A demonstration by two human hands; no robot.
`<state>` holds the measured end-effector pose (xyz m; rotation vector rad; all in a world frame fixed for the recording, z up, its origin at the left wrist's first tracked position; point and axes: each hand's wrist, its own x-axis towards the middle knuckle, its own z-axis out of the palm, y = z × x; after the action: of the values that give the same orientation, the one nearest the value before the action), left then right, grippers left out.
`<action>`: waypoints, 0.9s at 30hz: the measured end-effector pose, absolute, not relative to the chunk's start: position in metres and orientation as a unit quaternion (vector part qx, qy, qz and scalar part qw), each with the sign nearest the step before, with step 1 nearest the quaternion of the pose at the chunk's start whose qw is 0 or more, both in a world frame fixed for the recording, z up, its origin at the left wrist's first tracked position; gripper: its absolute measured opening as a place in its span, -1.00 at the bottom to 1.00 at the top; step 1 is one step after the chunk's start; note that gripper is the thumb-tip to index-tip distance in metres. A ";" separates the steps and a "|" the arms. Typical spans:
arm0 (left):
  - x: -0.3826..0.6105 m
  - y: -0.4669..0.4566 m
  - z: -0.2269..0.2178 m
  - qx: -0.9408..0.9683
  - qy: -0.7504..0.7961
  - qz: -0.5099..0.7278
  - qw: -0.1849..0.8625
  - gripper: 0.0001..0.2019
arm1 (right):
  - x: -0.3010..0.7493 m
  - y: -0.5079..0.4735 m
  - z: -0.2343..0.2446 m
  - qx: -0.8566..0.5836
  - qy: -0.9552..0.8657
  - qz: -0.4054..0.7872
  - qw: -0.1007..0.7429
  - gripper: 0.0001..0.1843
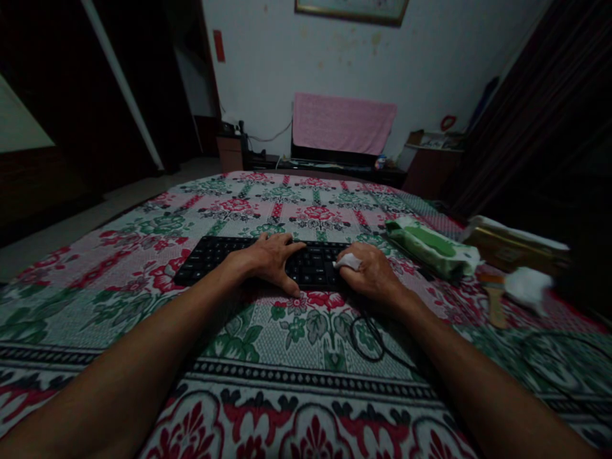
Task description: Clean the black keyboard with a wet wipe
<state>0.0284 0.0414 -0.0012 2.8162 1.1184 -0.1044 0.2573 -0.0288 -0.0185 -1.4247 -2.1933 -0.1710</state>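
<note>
A black keyboard [313, 264] lies flat on the patterned bedspread [306, 338] in front of me. My left hand [272, 258] rests across the middle of its keys, fingers spread and thumb stretched toward the near edge. At the keyboard's right end, my right hand [373, 271] is closed around a white wipe [349, 261], a bit of which sticks out over the keys. Part of the keyboard's right end is hidden under that hand. A black cable [366, 338] loops on the cloth just below the right hand.
To the right lie a green-and-white wipes pack [433, 248], a gold box [514, 245], a wooden-handled brush [496, 299] and a crumpled white wipe [528, 287]. Beyond the bed's far edge, a pink towel [342, 124] drapes over a dark screen on a low stand.
</note>
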 end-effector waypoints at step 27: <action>0.027 0.041 -0.007 0.922 0.378 -0.029 0.080 0.07 | 0.276 -0.017 -0.023 -0.572 -0.723 -0.006 0.387 -0.78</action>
<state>0.0272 0.0407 -0.0066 2.7562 1.1313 -0.0864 0.2759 -0.0172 -0.0232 -1.4554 -1.8415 -0.0161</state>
